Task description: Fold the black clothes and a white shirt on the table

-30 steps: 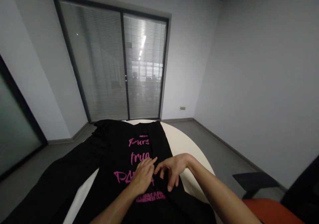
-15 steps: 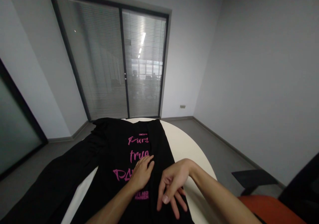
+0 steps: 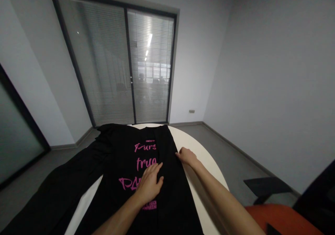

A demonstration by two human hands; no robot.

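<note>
A black T-shirt [image 3: 123,165] with pink lettering lies spread on a round white table [image 3: 201,154]; its right side is folded inward and its left sleeve hangs off the left edge. My left hand [image 3: 149,183] rests flat on the print in the middle of the shirt, fingers stretched out. My right hand [image 3: 186,156] reaches further out and lies on the folded right edge of the shirt, fingers down on the cloth where it meets the bare table.
An orange chair seat [image 3: 282,221] sits at the lower right, with a dark armrest [image 3: 267,186] beyond it. Glass sliding doors with blinds [image 3: 125,67] stand behind the table. Grey floor surrounds the table.
My right hand has moved from near my left hand out and away to the shirt's folded right edge. My left hand has stayed on the print.
</note>
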